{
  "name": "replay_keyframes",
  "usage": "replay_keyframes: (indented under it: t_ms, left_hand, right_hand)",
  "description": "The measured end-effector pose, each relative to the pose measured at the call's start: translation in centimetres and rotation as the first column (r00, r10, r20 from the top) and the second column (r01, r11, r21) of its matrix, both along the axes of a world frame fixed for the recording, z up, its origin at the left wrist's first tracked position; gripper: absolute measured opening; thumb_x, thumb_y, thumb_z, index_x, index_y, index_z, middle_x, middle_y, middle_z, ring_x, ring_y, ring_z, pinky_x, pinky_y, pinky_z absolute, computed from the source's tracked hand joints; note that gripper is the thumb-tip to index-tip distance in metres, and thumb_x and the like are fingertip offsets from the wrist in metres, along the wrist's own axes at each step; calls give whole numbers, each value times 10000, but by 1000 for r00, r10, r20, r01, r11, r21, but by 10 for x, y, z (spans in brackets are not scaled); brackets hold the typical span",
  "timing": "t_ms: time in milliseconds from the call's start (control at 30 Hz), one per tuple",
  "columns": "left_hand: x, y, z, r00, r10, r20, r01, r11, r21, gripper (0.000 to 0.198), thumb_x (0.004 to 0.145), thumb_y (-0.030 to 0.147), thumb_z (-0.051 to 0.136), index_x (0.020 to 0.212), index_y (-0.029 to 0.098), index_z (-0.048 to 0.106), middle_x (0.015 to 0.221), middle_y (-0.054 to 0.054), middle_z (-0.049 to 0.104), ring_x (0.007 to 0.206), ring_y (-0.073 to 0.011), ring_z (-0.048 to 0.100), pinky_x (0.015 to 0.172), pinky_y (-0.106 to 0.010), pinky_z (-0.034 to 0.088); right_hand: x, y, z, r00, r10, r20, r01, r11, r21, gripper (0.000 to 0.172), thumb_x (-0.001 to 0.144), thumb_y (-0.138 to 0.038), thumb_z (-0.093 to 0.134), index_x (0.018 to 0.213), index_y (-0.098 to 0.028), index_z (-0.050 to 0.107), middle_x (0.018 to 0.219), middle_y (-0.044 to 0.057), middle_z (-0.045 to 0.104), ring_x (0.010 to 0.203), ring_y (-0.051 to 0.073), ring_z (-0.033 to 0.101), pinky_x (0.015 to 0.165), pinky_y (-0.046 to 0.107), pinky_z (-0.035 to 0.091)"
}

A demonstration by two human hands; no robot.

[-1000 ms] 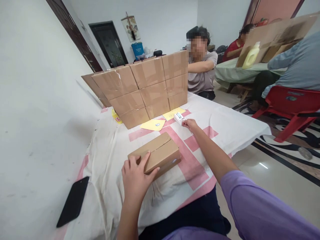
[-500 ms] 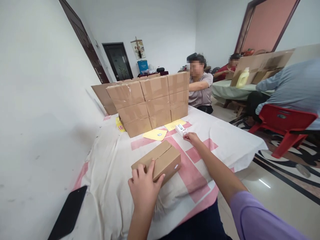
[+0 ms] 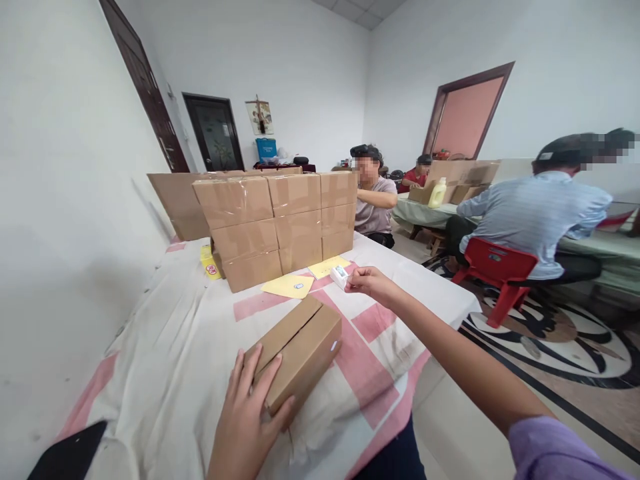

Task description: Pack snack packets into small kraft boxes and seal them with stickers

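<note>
My left hand (image 3: 253, 407) rests with spread fingers on the near left end of a closed brown cardboard box (image 3: 305, 353), which lies at a slant on the cloth. Beyond the box, my right hand (image 3: 369, 283) has its fingers pinched together at the near right side of a small white item (image 3: 339, 277). What exactly sits between those fingertips is too small to make out. Just left of the white item lie a yellow envelope (image 3: 287, 287) and a yellow paper (image 3: 325, 267).
Stacked taped cartons (image 3: 295, 227) stand across the table (image 3: 415, 273). A yellow packet (image 3: 211, 263) is at their left end, a black phone (image 3: 70, 453) at the lower left. Several people sit beyond, one near a red chair (image 3: 500, 260).
The view has swung right and up, bringing more of the room into sight. My left hand still touches the box, and my right hand is still at the white item, its fingers drawn closer together.
</note>
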State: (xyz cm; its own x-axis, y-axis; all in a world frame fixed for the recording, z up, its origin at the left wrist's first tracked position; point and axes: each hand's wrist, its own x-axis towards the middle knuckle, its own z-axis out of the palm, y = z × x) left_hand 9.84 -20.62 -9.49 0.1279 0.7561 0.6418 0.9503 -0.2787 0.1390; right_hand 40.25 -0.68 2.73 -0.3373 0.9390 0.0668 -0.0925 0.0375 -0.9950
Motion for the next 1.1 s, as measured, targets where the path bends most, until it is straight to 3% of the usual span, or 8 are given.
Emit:
replay_keyframes:
  t_ms: [167,333,467,567,667,900,1100]
  left_hand:
    - [52,-12,15,976,212,-38,-210,976,53,472,880,474,639,1334,345,633,1436,-116,535,1264,-386,486,882,-490,448]
    - [86,-17,34,984,178,-30,-178,984,3,684,775,621,713,1394,360,580,1333,-112,592,1025,-315,530,798,-422,408]
    - [104,-15,32,968,249,17,-248,968,-18,850,692,720,735,1396,269,585,1242,-107,639,966,-295,516,791,-408,388]
    - [117,-14,27,955,296,12,-296,955,8,794,701,732,717,1330,254,639,1230,-107,640,930,-284,501,782,-404,376]
    - [127,-13,26,946,325,11,-325,945,26,790,673,757,715,1295,275,658,1190,-102,637,907,-279,483,765,-399,365]
    - [131,-9,27,936,352,11,-352,935,37,811,610,842,654,1206,294,700,1031,-85,625,819,-257,439,713,-387,328]
    - [131,-9,29,935,354,-14,-354,935,18,807,639,854,626,1203,279,692,1009,-85,607,819,-257,426,707,-383,313]
  right_hand:
    - [-20,-28,22,994,100,40,-101,995,15,335,608,-284,834,515,-160,537,668,40,684,696,152,671,820,341,577]
    - [-49,-47,27,971,162,177,-174,983,55,330,654,-311,813,542,-157,544,678,18,684,677,126,678,708,252,559]
    - [-65,-56,20,923,205,327,-207,978,-27,344,674,-373,814,603,-163,550,600,6,650,592,137,672,571,235,542]
    - [-69,-60,16,868,214,448,-220,975,-38,369,716,-405,786,632,-184,502,492,-64,506,466,107,589,402,176,379]
    - [-69,-61,16,808,248,534,-271,962,-37,383,734,-403,771,638,-186,470,489,-103,387,390,52,453,368,169,208]
    - [-68,-51,13,683,339,647,-315,936,-158,298,810,-278,670,600,-174,486,443,-96,376,373,37,303,376,195,169]
    - [-67,-45,14,659,436,613,-336,900,-279,174,779,-180,597,636,-167,499,517,-46,520,353,35,299,355,195,140]
